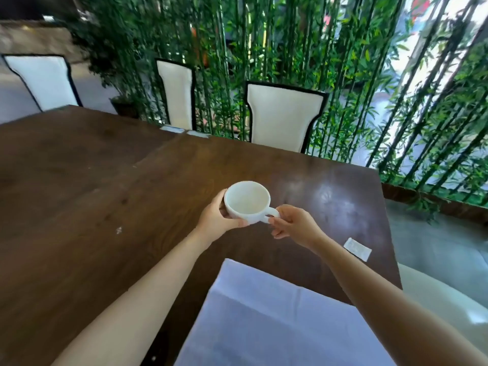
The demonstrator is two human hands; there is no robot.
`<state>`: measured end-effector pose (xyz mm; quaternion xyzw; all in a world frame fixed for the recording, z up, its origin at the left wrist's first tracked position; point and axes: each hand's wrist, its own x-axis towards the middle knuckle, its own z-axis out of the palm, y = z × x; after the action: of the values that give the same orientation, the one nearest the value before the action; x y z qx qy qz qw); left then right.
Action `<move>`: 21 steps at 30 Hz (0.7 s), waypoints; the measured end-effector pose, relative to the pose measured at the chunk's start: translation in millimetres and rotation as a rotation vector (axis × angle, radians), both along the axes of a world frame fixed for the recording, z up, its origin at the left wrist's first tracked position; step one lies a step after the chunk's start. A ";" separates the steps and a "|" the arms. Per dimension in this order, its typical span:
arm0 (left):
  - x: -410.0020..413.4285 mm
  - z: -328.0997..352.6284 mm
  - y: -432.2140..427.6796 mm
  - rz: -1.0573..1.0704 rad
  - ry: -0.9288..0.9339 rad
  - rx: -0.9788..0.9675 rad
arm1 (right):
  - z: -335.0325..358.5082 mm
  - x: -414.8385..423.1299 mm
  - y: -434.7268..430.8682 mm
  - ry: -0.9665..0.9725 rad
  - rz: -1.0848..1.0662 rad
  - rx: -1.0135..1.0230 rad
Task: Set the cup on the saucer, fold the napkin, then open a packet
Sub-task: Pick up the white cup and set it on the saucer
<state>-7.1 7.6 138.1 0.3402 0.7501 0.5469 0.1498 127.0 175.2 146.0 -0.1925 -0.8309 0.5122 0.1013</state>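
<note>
At frame centre, your left hand (215,220) cups the white cup (247,202) while your right hand (293,225) pinches its handle; napkin (264,320) below, packet (357,249) at right on the table (79,180).

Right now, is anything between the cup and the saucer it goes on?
Cannot say: no saucer shows in this view. The cup is held above the table, left hand around its body, right hand at the handle. Nearby lie only the napkin and a packet.
</note>
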 end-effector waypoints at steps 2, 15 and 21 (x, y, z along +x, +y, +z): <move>-4.2 11.3 -32.3 0.035 -0.014 0.013 | 14.9 -8.6 -27.1 0.005 0.072 -0.029; 4.4 7.8 -270.1 0.213 -0.145 0.000 | 1.4 -46.1 -215.9 -0.144 0.537 -0.213; 20.5 -35.4 -329.0 0.243 -0.221 -0.054 | -45.8 -40.0 -275.3 -0.174 0.594 -0.177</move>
<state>13.4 -321.3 102.7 0.1808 0.7791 0.5747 0.1733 87.0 -100.2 100.2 0.0072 -0.8084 0.5715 -0.1411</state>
